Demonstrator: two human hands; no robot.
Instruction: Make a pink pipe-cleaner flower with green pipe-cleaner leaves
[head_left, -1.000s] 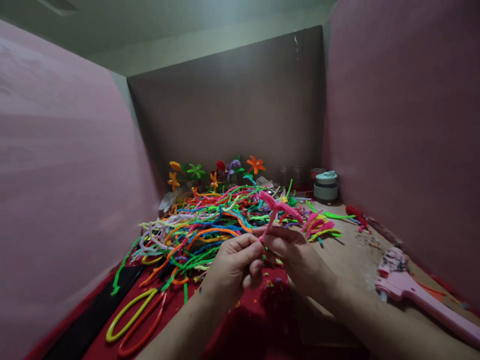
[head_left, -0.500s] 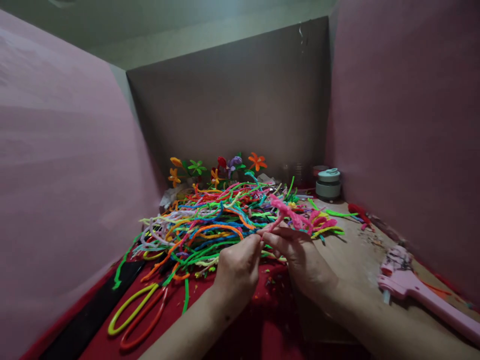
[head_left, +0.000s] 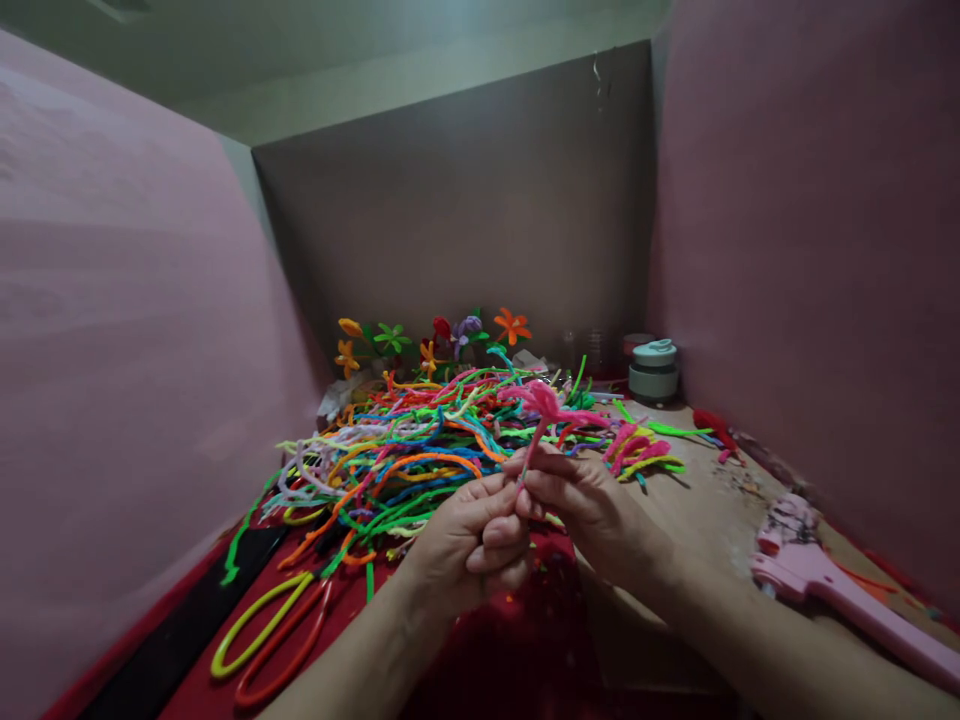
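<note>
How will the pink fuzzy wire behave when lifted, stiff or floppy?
The pink fuzzy wire stands upright above the left hand and right hand, bent at the top, so probably stiff enough to hold shape. It looks thin, so likely very light. Its fuzz should resist slipping.

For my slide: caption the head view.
Left hand and right hand pinch a pink chenille flower near a multicoloured pile.

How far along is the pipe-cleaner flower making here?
Done: several finished flowers stand at the back. In hand: left hand and right hand pinch the stem of a pink flower, petals already bent. Left: a large pile of loose pipe cleaners lies unused.
</note>
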